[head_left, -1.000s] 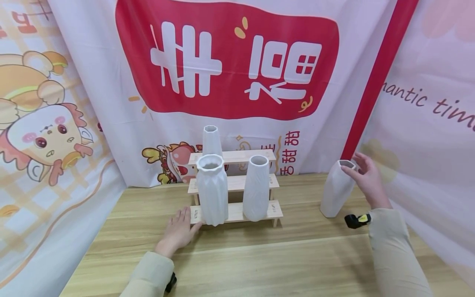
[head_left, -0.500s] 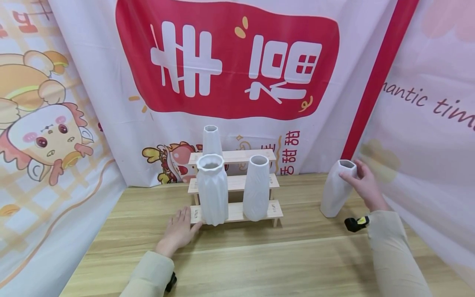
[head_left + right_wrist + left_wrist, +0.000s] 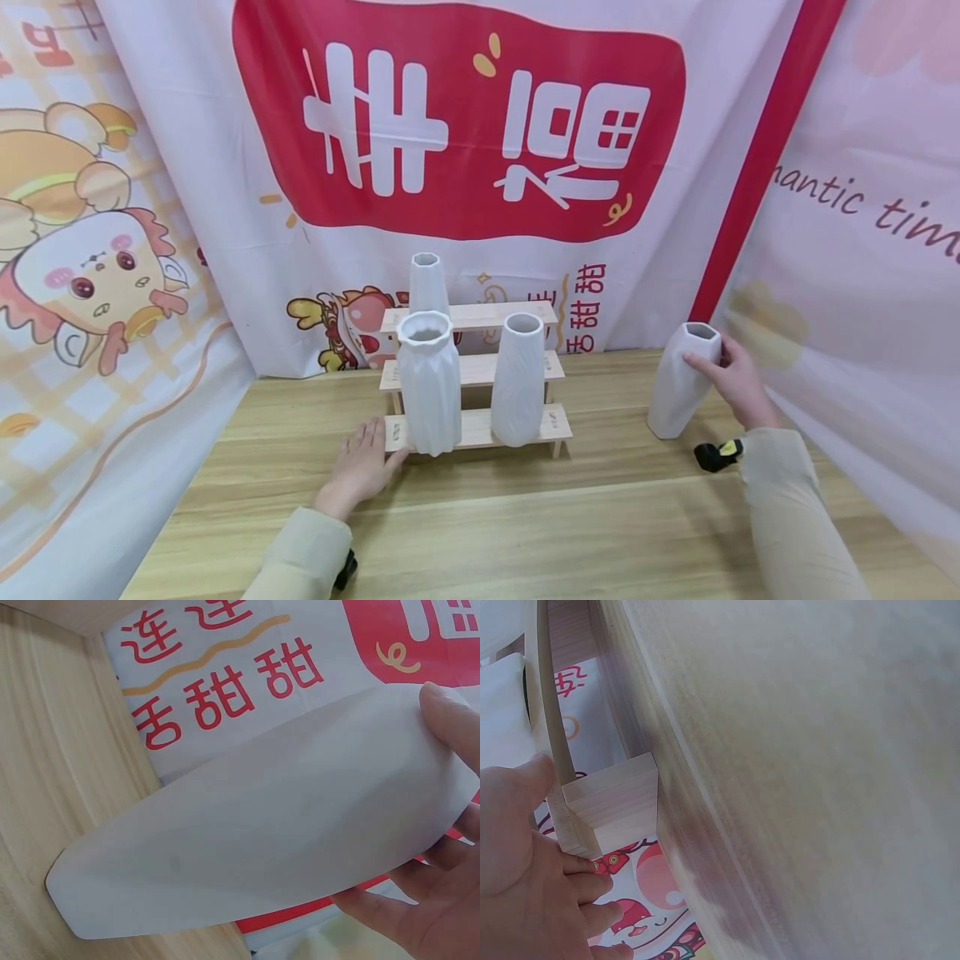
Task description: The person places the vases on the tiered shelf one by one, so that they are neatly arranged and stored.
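My right hand (image 3: 738, 383) grips a white faceted vase (image 3: 675, 392) near its top, thumb on the near face and fingers along the right side. This vase stands on the table right of a three-tier wooden stand (image 3: 480, 427); the right wrist view shows its smooth tapering body (image 3: 247, 817). My left hand (image 3: 363, 462) rests at the left end of the lowest tier, thumb touching the front edge and fingers extended beside the end. On that tier stand a ruffled-rim vase (image 3: 430, 392) and a slimmer vase (image 3: 517, 387). A narrow vase (image 3: 427, 283) is on the top tier, partly hidden.
The wooden table (image 3: 525, 533) extends in front of the stand. A white cloth with a red printed panel (image 3: 472, 125) hangs behind it, and printed cloths hang at left (image 3: 97, 275) and right (image 3: 877, 275). Both wrists carry black cameras.
My right hand has slid a little down and left along the vase, from its rim to a hold on the upper body. The vase, the stand and my left hand stay put.
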### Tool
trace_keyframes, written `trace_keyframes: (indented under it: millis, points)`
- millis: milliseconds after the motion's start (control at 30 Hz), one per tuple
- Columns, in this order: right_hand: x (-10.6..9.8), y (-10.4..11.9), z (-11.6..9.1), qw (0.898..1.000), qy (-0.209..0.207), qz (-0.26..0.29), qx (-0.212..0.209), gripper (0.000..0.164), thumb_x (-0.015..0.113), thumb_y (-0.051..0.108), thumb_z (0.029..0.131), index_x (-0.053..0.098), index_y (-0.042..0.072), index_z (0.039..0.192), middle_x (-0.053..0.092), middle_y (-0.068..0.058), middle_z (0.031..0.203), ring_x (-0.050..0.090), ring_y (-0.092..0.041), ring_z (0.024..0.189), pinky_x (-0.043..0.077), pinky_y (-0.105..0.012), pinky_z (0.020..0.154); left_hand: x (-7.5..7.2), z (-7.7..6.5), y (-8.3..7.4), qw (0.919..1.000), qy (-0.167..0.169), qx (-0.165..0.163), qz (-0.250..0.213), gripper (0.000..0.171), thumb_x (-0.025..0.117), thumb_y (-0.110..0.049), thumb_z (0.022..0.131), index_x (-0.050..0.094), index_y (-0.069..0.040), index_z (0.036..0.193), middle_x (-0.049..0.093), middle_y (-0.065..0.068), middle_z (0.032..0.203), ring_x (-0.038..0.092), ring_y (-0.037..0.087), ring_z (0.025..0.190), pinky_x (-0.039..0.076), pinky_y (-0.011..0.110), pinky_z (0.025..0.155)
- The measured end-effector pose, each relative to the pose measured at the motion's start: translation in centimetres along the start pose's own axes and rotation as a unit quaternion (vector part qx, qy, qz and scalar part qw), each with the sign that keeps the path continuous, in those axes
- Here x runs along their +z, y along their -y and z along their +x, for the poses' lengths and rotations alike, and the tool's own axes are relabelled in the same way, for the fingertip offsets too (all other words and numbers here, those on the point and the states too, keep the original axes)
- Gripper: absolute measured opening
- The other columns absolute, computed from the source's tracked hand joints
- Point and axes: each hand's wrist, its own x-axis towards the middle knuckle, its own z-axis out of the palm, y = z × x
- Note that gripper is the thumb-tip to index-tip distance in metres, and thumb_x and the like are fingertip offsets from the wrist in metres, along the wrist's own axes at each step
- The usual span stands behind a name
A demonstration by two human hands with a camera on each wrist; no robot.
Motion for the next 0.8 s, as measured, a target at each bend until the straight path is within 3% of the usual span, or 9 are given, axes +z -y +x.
trace_keyframes:
  millis: [433,800]
  points:
    - [-0.03,0.24,0.11,0.999,-0.002,-0.029,0.015,0.061,0.063,0.028,0.088,0.040,-0.009,0.131,0.049,-0.014,0.113,0.047,-0.004,0.087,0.042,-0.013,0.070,0.25,0.09,0.22,1.0000,-0.002,0.003,-0.004,0.074,0.039,-0.040,0.098,0.011,0.013,0.141,0.010,0.031,0.145,0.008,0.047,0.132,0.004,0.059,0.105]
    - [-0.11,0.70,0.12,0.999,-0.009,-0.030,0.021,0.058,0.065,0.029,0.087,0.043,-0.008,0.126,0.051,-0.004,0.103,0.048,-0.006,0.085,0.043,-0.013,0.068,0.21,0.09,0.21,0.9999,-0.009,0.009,-0.001,0.074,0.040,-0.040,0.097,0.012,0.013,0.141,0.012,0.032,0.145,0.011,0.047,0.132,0.005,0.059,0.105]
